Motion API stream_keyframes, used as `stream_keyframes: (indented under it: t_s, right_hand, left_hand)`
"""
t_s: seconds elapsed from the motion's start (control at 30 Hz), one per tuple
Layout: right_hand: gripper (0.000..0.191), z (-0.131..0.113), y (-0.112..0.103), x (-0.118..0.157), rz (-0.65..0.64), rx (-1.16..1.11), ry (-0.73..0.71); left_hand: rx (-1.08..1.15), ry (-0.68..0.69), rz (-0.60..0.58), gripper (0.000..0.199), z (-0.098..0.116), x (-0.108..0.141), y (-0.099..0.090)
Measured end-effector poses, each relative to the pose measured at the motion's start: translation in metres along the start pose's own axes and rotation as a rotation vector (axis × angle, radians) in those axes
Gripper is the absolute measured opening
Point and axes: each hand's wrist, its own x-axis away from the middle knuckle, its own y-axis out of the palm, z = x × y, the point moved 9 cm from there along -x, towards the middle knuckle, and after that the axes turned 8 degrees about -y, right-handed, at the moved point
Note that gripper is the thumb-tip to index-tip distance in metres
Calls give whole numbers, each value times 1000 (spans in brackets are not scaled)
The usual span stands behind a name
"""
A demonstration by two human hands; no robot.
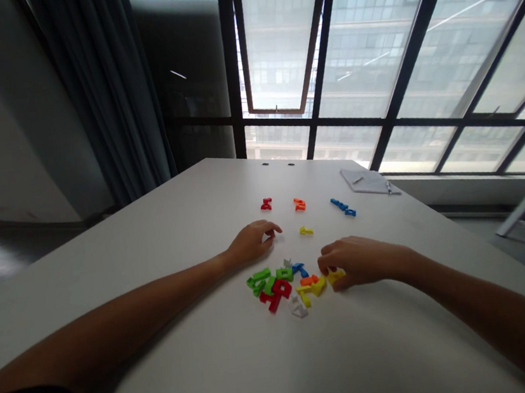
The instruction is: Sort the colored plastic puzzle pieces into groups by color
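My right hand (361,261) is at the right side of a mixed pile of small plastic toy pieces, thumb and fingers closed around a yellow toy piece (335,276) that is partly hidden. Beyond the pile on the left, my left hand (251,242) rests over the table with bent fingers apart and nothing visible between them. The pile has green pieces (261,274), red pieces (282,288), a blue piece (299,269), an orange piece (309,280), more yellow pieces (318,287) and white pieces (299,308). Another yellow piece (306,231) lies alone right of my left hand.
Farther back on the white table (176,232) lie red pieces (266,204), orange pieces (299,204) and a row of blue pieces (342,206). Papers (368,181) with a pen (389,188) lie at the back right. Windows and a dark curtain (100,82) stand behind.
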Motion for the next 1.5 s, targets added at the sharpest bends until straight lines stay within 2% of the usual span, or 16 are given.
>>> stream_keyframes:
  t_s: [0.13, 0.2, 0.33, 0.4, 0.5, 0.6, 0.67, 0.77, 0.87, 0.97, 1.17, 1.33, 1.43, 1.5]
  right_hand:
    - [15, 6, -4, 5, -29, -52, 6]
    - [13, 10, -16, 8, -20, -115, -5]
    - [34, 21, -56, 8, 208, -267, -17]
    - [40, 26, -61, 3, 320, -403, -16]
    - [42, 30, -49, -6, 527, -625, -40]
    - [39, 35, -29, -10, 772, -749, -64]
    - [37, 36, -16, -13, 852, -787, -76]
    - [36, 35, -6, -17, 880, -811, -104]
    - [35, 34, -6, -17, 883, -750, -112]
    - [32, 29, -11, -13, 897, -574, -96]
    - [24, 7, -19, 0, 990, -171, -143]
    - [21, -7, -21, 3, 1007, -31, -186]
    - [20, -4, -24, 1, 980, -12, -169]
    - [21, 11, -28, 0, 977, -23, -100]
  left_hand:
    - [49, 22, 10, 29, 7, 4, -6]
    - [85, 30, 23, 28, 13, 5, -13]
    - [121, 72, 42, 26, 35, 6, -29]
    - [143, 80, 46, 27, 46, 9, -33]
    - [175, 88, 36, 41, 58, 18, -30]
    - [160, 89, 27, 53, 62, 27, -20]
    - [132, 84, 40, 52, 61, 30, -15]
    - [96, 115, 72, 38, 60, 29, -15]
    - [51, 192, 93, 30, 63, 29, -18]
    - [17, 235, 117, 30, 64, 29, -20]
    - [-17, 248, 141, 30, 64, 32, -21]
    - [-59, 248, 153, 33, 65, 36, -23]
    - [-71, 228, 140, 34, 64, 35, -23]
    - [-67, 202, 136, 35, 60, 34, -24]
